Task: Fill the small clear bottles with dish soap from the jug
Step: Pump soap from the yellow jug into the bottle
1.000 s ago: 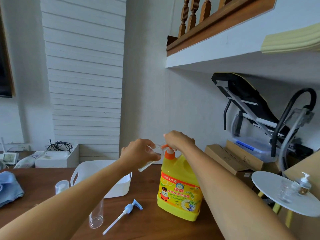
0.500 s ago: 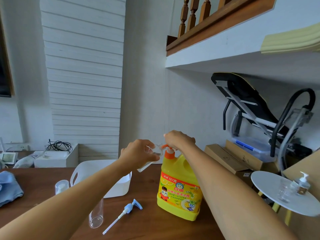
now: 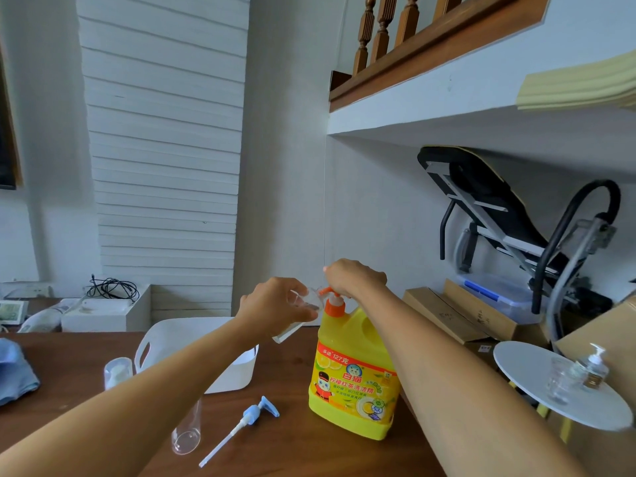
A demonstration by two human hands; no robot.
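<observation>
- My left hand (image 3: 275,304) gripped a small clear bottle (image 3: 292,330), tilted, with its mouth at the spout of the orange pump (image 3: 334,304).
- My right hand (image 3: 356,278) curled over that pump's head, atop the yellow jug (image 3: 354,373) on the table (image 3: 296,442) just below both hands.
- Under my left forearm were another clear bottle (image 3: 186,438) and a loose blue pump (image 3: 256,413).

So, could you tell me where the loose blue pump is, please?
In the head view, the blue pump lies on the wooden table, between the empty clear bottle and the yellow jug, in front of the white basket.
</observation>
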